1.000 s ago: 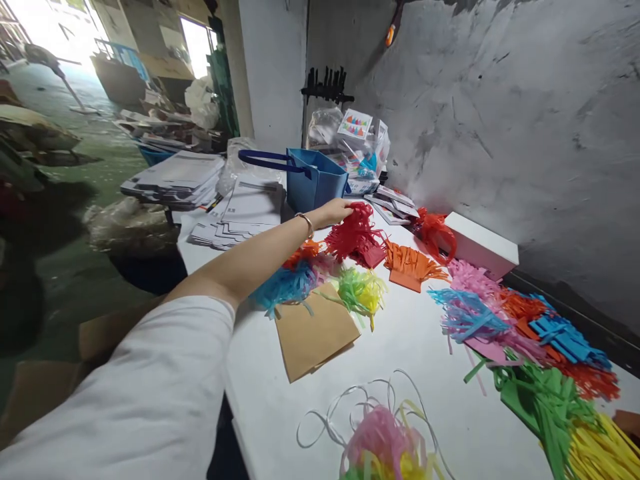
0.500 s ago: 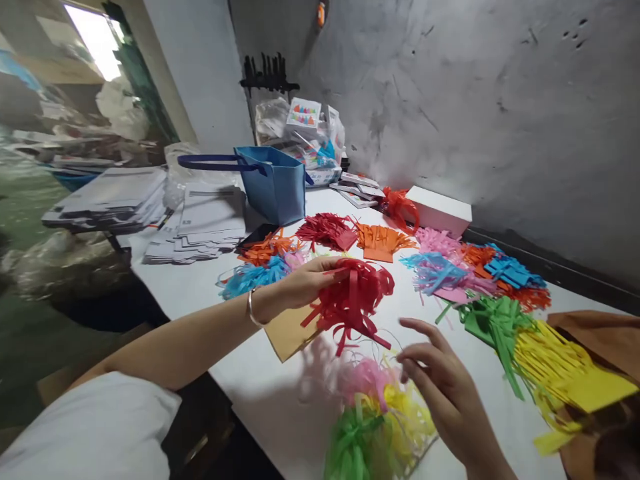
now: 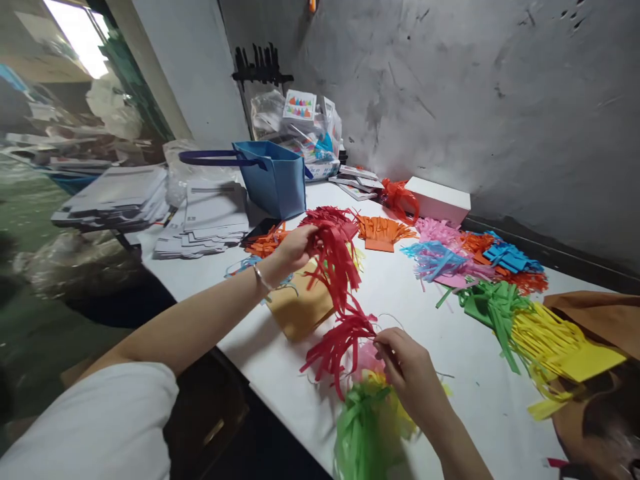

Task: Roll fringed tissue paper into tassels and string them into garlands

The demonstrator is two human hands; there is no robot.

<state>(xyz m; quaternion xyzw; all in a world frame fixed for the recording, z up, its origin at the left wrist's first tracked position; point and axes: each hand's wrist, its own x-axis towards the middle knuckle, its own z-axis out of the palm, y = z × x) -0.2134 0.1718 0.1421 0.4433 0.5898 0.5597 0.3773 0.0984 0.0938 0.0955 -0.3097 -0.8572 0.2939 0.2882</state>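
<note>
My left hand [image 3: 299, 248] is closed around a bunch of red paper tassels [image 3: 341, 267], held up over the table with its strips hanging down. Lower and to the right, my right hand [image 3: 407, 363] pinches a smaller red tassel [image 3: 340, 347] by its gathered end, its strips fanning out to the left. Below that tassel lie pink, yellow and green tassels [image 3: 361, 427], partly hidden by my right hand. A tan sheet stack [image 3: 300, 310] rests on the table under my left hand. Behind it are a dark red fringed bundle [image 3: 320, 217] and an orange one [image 3: 383, 233].
Blue, pink, green and yellow fringed bundles [image 3: 505, 313] line the table's right side. A blue bag [image 3: 277, 180] and stacked white cards [image 3: 213, 213] stand at the back left. A white box [image 3: 437, 199] sits by the wall. Brown cloth [image 3: 595, 320] lies far right.
My left hand has moved up and left with the red bunch. My right hand, previously open and holding nothing, now grips a single red tassel apart from that bunch.
</note>
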